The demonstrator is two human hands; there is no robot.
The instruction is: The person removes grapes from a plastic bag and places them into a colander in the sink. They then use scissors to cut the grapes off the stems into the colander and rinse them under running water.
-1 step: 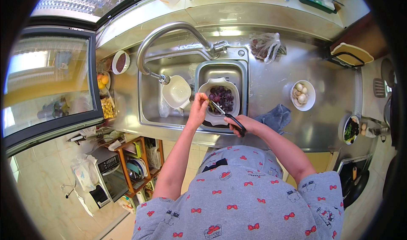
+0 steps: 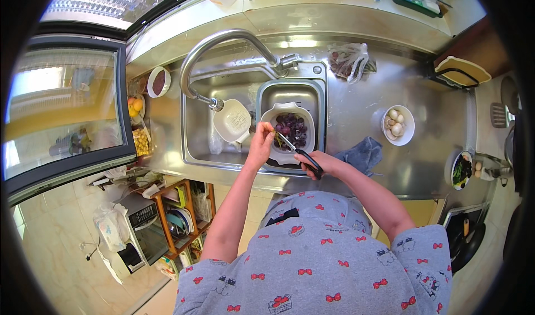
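Dark purple grapes (image 2: 292,127) lie in a white basin (image 2: 308,117), which stands in the right-hand, grey-rimmed part of the sink. Over the basin's left edge, my left hand (image 2: 262,147) is closed on a small greenish-brown grape stem (image 2: 277,141). My right hand (image 2: 317,163) grips the black handles of a pair of scissors (image 2: 301,153) at the basin's near right. Their metal blades point up and left, with the tips close to the stem by my left fingers. Whether the blades touch the stem is too small to tell.
A white colander (image 2: 232,120) sits in the left sink bowl, under the curved faucet (image 2: 192,64). On the right counter are a plastic bag (image 2: 354,61), a bowl of mushrooms (image 2: 397,124) and a blue-grey cloth (image 2: 362,154). An open window (image 2: 67,103) juts in at left.
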